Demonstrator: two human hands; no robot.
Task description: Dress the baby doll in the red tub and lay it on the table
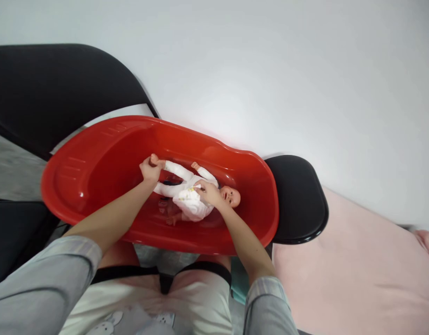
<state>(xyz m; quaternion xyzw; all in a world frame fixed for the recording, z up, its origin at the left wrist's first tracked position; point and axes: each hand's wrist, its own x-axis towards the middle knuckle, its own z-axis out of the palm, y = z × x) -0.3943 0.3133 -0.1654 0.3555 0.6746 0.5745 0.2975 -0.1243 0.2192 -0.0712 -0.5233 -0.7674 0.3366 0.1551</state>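
A baby doll [190, 178] in white clothes lies on its back in a red baby bathtub [112, 163], its bald head towards the right end. My left hand [150, 172] is closed around one of the doll's feet, with that leg stretched out to the left. At the doll's belly, my right hand [209, 193] pinches the edge of a white cloth-like piece with yellow print [188, 195]; whether it is a diaper or part of the clothing I cannot tell. The doll's second leg lies partly behind my left forearm. One bare doll hand rests near the tub's front wall.
The tub stands between a large black chair [57, 88] at the left and a smaller black seat [296, 200] at the right. Pink fabric [354, 265] covers a surface farther right. A pale wall [287, 79] runs behind. My legs are close to the tub's front rim.
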